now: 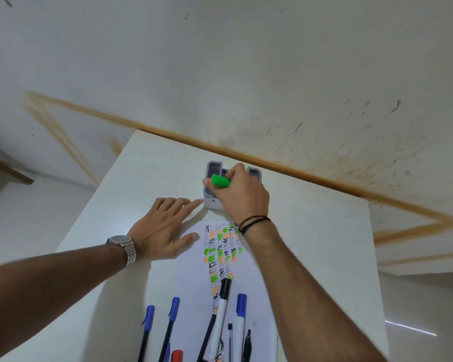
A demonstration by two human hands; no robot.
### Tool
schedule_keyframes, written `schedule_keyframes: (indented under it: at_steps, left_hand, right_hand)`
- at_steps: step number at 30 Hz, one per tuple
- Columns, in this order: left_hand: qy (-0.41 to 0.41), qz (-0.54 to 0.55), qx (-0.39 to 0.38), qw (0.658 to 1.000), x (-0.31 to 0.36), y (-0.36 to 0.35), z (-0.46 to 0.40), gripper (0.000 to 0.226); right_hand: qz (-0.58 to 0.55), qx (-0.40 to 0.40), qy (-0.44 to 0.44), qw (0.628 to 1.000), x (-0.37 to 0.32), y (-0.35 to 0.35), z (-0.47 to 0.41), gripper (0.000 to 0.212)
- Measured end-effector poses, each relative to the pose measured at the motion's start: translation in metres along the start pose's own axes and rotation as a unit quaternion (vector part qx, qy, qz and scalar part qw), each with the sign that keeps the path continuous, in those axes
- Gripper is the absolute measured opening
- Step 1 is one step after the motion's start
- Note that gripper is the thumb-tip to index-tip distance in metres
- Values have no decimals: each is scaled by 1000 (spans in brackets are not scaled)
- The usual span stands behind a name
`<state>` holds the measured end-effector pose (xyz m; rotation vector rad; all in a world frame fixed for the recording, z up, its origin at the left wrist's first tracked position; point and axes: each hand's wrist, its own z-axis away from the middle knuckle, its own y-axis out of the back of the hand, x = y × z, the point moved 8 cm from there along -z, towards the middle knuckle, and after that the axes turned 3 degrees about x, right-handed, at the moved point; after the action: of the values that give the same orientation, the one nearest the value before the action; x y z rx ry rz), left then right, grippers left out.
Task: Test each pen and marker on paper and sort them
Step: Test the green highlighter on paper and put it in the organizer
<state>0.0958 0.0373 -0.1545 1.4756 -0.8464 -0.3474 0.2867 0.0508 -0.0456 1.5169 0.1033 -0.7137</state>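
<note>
A white table fills the middle and lower part of the frame, pushed against a stained white wall with an orange-brown strip running across it.

At the far edge of the table, just above centre, stands a grey organizer box with open compartments. The right hand is over this box, fingers closed around a green marker, which lies tilted across the top of the box's front compartment. A dark cord bracelet circles the right wrist.

The left hand rests flat on the table to the left of the box, fingers spread and holding nothing, its index fingertip almost at the box's lower left corner. A metal wristwatch sits on the left wrist.

A sheet of paper lies in the lower centre of the frame, below the box, covered in columns of green, orange and black test scribbles. The left thumb lies at its upper left edge.

At the bottom of the frame several pens lie on or beside the paper: two blue-capped pens to the left, a white marker with a black cap in the middle, a white pen with a blue cap to its right, thin black pens beside it, and a red cap at the bottom edge.
</note>
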Motion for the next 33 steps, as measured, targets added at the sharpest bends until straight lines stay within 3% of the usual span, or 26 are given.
schedule_keyframes:
  at_steps: [3, 7, 11, 15, 18, 23, 28, 30, 33]
  left_hand:
    - [1, -3, -6, 1000, 0, 0, 1, 79]
    - [10, 11, 3, 1000, 0, 3, 0, 64]
    - [27, 26, 25, 999, -1, 10, 0, 38]
    - [37, 19, 30, 999, -2, 11, 1, 32]
    - [35, 27, 25, 999, -2, 10, 0, 41]
    - [34, 14, 6, 999, -1, 5, 0, 76]
    - [40, 11, 6, 999, -3, 6, 0, 82]
    - [42, 15, 7, 999, -3, 7, 0, 83]
    - [41, 17, 3, 999, -2, 6, -1, 87]
  right_hand:
    - [54, -9, -13, 998, -13, -16, -12, 67]
    - [100, -55, 32, 993, -34, -23, -22, 45]
    - [171, -106, 74, 977, -25, -17, -20, 40]
    - [163, -74, 44, 983, 14, 8, -26, 46]
    - [90, -88, 18, 992, 30, 6, -26, 49]
    - [6, -102, 16, 995, 30, -7, -16, 45]
    - [-119, -73, -65, 988, 25, -22, -12, 26]
    - [-243, -96, -145, 954, 24, -35, -10, 26]
    - [-444, -161, -223, 853, 12, -58, -1, 22]
